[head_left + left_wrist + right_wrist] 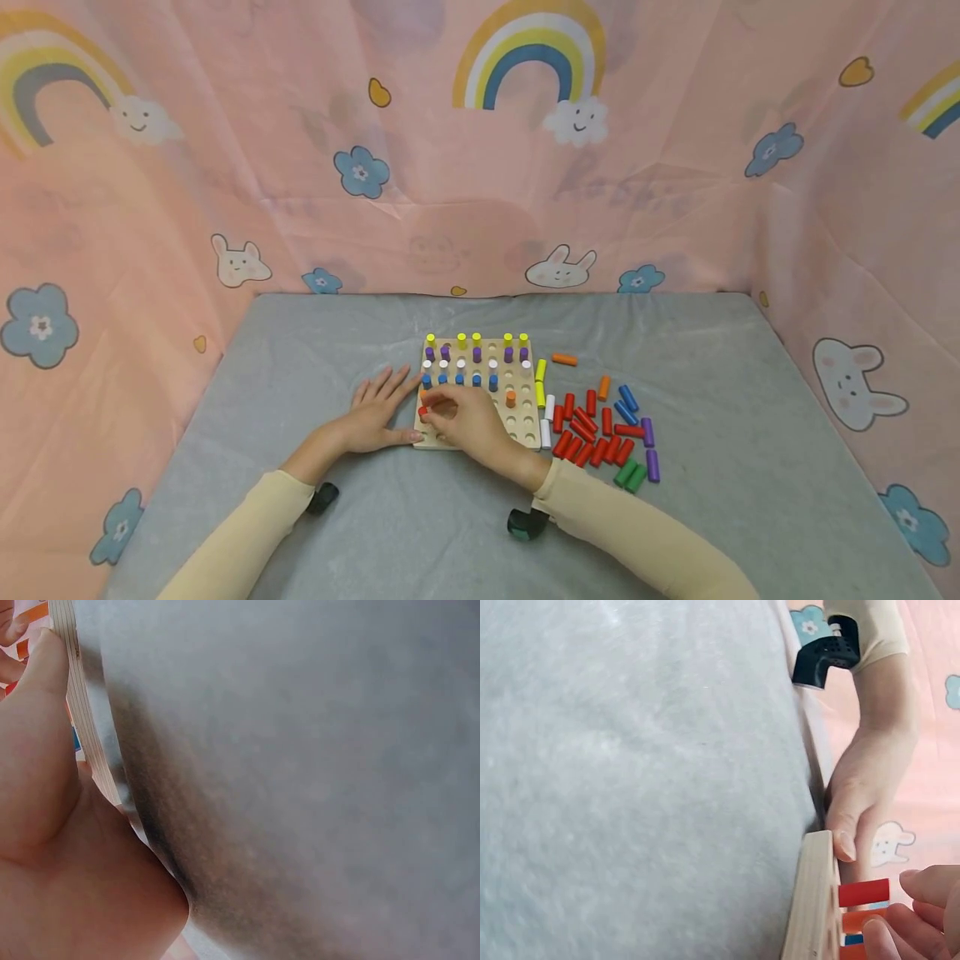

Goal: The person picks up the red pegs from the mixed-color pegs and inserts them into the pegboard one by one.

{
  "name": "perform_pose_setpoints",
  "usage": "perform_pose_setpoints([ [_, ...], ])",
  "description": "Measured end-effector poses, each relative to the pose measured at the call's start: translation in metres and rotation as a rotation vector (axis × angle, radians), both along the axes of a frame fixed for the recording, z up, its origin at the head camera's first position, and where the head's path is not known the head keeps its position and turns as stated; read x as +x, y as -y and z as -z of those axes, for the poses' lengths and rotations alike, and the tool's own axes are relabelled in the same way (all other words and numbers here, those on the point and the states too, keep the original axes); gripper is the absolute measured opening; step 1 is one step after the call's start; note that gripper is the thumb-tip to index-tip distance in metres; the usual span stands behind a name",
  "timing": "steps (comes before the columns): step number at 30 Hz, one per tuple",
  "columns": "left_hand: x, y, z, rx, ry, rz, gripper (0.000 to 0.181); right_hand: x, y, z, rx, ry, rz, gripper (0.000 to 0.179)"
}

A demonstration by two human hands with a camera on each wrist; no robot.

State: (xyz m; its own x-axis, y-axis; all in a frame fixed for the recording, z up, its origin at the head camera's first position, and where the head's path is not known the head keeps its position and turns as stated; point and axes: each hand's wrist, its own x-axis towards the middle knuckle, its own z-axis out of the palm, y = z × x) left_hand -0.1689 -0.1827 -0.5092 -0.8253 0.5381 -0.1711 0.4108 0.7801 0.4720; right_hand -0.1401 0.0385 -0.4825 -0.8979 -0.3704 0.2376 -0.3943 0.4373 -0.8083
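A wooden pegboard [528,429] lies on the table with rows of yellow, purple, white and blue pegs standing in it. My left hand [378,412] lies spread along its left side, the thumb [46,664] resting at the near corner. Over the board's near left part is my right hand [476,421], its fingers beside a red peg [864,892] that stands upright in a hole. A small gap shows between one fingertip and this peg. An orange peg [861,921] stands just behind it, partly hidden by the fingers. Another orange peg [511,398] stands farther right.
Right of the board lie many loose red pegs [598,452], with green pegs [636,477], purple pegs [652,467], blue pegs [628,398], white pegs [545,433] and yellow pegs [540,394] around them. A grey cloth [390,533] covers the table; a pink printed curtain [465,192] hangs behind.
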Motion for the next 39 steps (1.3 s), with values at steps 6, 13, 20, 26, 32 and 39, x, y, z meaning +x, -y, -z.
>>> perform_pose_setpoints([
  [6,0.002,-0.001,-0.005,0.038,0.011,0.005,0.098,0.0,-0.009,-0.006,-0.033,0.036,0.013,0.023],
  [13,0.005,-0.002,-0.011,0.024,0.023,0.009,0.098,-0.001,-0.022,-0.011,-0.039,0.047,0.029,0.024],
  [20,0.004,-0.003,-0.014,0.001,0.036,-0.006,0.097,-0.002,-0.03,-0.011,-0.033,0.078,0.026,0.023],
  [26,0.004,-0.002,-0.012,0.03,0.021,0.006,0.099,-0.004,-0.037,-0.012,-0.023,0.094,0.024,0.023],
  [32,0.003,-0.003,-0.012,0.005,0.04,-0.003,0.097,-0.007,-0.049,-0.018,-0.025,0.078,0.001,0.025],
  [39,0.003,-0.004,-0.015,-0.021,0.044,-0.006,0.097,-0.01,-0.065,-0.026,-0.028,0.105,0.024,0.026],
])
